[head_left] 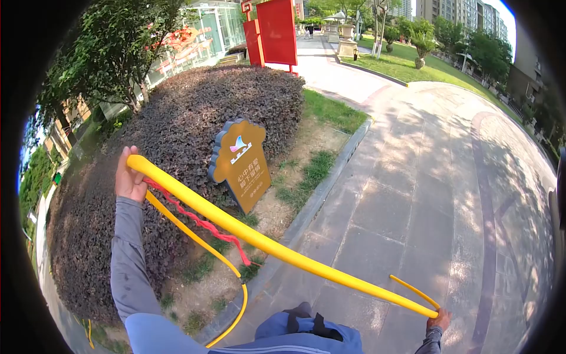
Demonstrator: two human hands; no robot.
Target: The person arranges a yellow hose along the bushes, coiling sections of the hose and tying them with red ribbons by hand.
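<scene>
Yellow and smooth, the thick tube (pixel 253 236) slants across the person's front, its upper end over the planting and its lower end over the paving. It bows slightly, narrowing toward the right, with light gleaming along its upper side. Left hand (pixel 131 180) has its fingers wrapped around the thick end, so the grip is narrow; right hand (pixel 439 320), low and well apart from it, is closed around the thin end. Beside the right hand, a short slim yellow piece (pixel 414 288) points back up and to the left.

From the left hand hang a twisted red cord (pixel 206 224) and a thin yellow line (pixel 191 232), which has a dark band partway and curls down near the person's clothing.

Just beyond the tube, a brown sign (pixel 247 168) with a scalloped top stands tilted in view before a purple-leaved hedge (pixel 236 88). Hedge and sign crowd the left side. A stone kerb (pixel 318 197) passes beneath the tube, parting soil and grass from the paving (pixel 377 218), which spreads broad and shadow-dappled to the right. Farther off are red panels (pixel 278 32), a leafy tree (pixel 106 53) and a lawn (pixel 389 65).
</scene>
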